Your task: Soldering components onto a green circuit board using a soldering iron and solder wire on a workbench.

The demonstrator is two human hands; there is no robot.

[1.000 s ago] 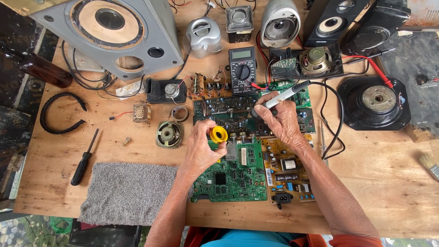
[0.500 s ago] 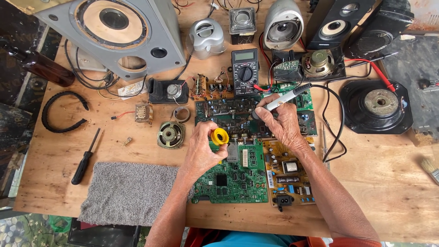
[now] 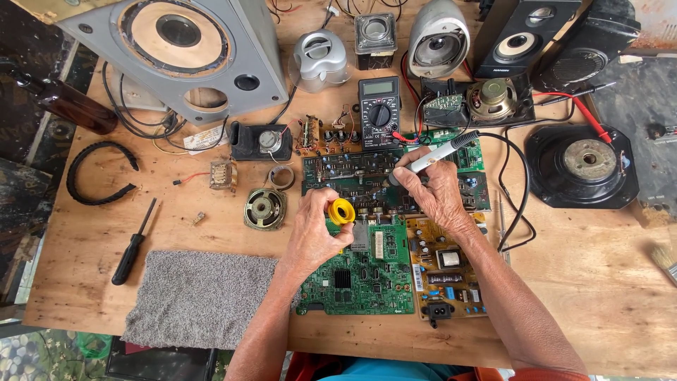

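Two bare hands work over circuit boards at the centre of a wooden table [image 3: 599,282]. At the upper left of the frame lies the largest thing, a grey speaker cabinet [image 3: 176,49]. At right centre sits a black round speaker driver [image 3: 582,166]. At lower left lies a grey cloth [image 3: 201,296], with a black screwdriver [image 3: 134,243] just left of it. Along the top edge stand smaller speakers, and a black multimeter [image 3: 379,111] lies at upper centre.

Below the multimeter sits a long dark board [image 3: 352,173]. Under it, at lower centre, a green board [image 3: 367,271] lies beside a tan board [image 3: 444,264].

The right hand [image 3: 437,194] has its fingers closed round a white soldering iron [image 3: 434,156], held like a pen, tip down on the dark board; a black cord runs off to the right. The left hand [image 3: 314,236] has its fingers curled round a small yellow solder spool [image 3: 342,211], just left of the iron tip. Whether a strand of solder reaches the tip is too fine to tell.

To do this well, I judge the right wrist should rest on the boards for steadiness. The tip should heat pad and lead together, solder should go to the joint rather than the iron, and the cord should stay slack.
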